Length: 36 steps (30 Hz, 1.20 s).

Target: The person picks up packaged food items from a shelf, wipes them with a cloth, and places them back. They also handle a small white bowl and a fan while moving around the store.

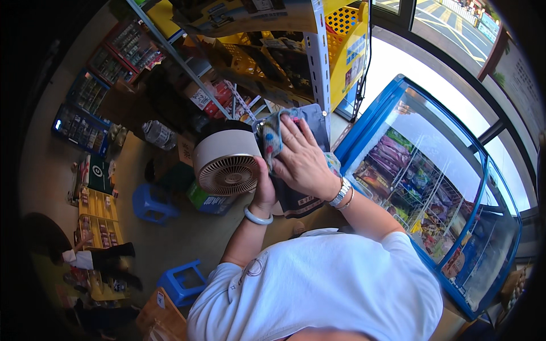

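Observation:
In front of my chest stands a dark grey pouch, tilted, with a shiny front. My left hand grips its left edge, thumb up; the fingers behind it are hidden. A blue patterned cloth with coloured dots lies against the pouch's upper part. Flat over that cloth, my right hand presses it onto the pouch, fingers stretched toward the top. Just left of the pouch is a round off-white fan with a slatted grille. My left thumb overlaps the fan's right edge; whether they touch, I cannot tell.
A metal shelf with yellow baskets rises ahead. To the right stands a blue glass-topped freezer full of packages. Blue stools, a large clear bottle and boxes are on the left. Another person is at the far left.

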{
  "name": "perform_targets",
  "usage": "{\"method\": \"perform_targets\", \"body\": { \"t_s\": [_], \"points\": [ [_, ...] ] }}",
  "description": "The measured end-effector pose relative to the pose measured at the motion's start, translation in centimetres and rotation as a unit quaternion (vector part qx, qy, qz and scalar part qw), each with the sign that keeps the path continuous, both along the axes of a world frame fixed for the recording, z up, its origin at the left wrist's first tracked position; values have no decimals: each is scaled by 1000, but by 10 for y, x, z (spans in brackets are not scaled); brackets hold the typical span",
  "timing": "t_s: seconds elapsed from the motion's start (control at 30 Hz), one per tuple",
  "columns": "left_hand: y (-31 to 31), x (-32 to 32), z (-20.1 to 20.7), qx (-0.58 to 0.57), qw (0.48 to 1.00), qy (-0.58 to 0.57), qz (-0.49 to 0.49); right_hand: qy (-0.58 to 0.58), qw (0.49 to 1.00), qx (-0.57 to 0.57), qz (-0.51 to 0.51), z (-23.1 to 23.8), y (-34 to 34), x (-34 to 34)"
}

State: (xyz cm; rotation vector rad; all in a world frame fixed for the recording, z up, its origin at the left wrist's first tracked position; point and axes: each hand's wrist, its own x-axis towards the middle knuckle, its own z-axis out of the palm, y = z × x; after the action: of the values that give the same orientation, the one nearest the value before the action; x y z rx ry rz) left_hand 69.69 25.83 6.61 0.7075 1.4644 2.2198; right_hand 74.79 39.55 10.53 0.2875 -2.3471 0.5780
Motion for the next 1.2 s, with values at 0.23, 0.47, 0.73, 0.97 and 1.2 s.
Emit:
{"method": "perform_targets", "body": {
  "t_s": [0.23,0.47,0.73,0.97,1.2],
  "points": [
    [3,3,-3,16,999,31,29,-20,999,8,30,2,5,-3],
    [-9,-11,13,165,966,-137,-141,-10,998,35,49,-19,-19,17],
    [3,2,28,105,984,-119,-80,-5,999,-50,-20,-5,13,-3],
    [5,-7,32,191,975,-115,6,-58,990,-130,-21,-31,22,-3],
    [-6,-21,42,192,970,-114,96,-129,901,-403,94,-58,21,15]
  ]
}}
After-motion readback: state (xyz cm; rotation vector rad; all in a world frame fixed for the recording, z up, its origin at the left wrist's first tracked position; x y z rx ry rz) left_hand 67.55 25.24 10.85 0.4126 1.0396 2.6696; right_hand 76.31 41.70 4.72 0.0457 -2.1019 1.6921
